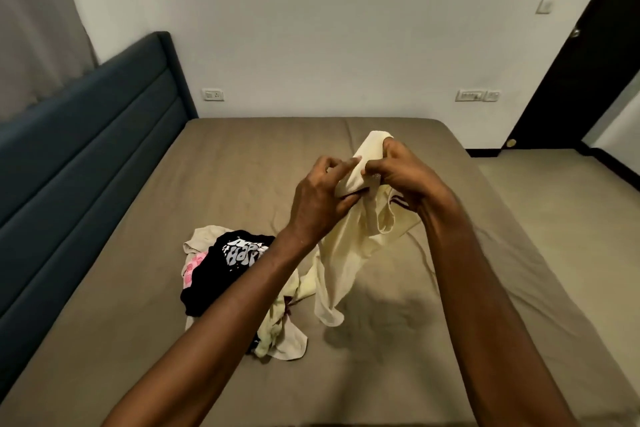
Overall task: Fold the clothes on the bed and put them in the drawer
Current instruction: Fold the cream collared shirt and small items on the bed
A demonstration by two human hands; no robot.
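Note:
A pale yellow garment (341, 263) hangs above the bed, held up at its top edge by both hands. My left hand (320, 196) pinches the cloth from the left. My right hand (403, 172) grips it from the right, fingers curled into the fabric. The garment's lower end touches the brown bed sheet (433, 340). To the left lies a heap of unfolded clothes: a black printed T-shirt (225, 270), a pink piece (192, 269) and more pale cloth (280, 333). No drawer is in view.
A dark blue padded headboard (86, 156) runs along the bed's left side. A white wall with sockets stands behind. A dark door (571, 80) is at the right, with floor beside the bed's right edge.

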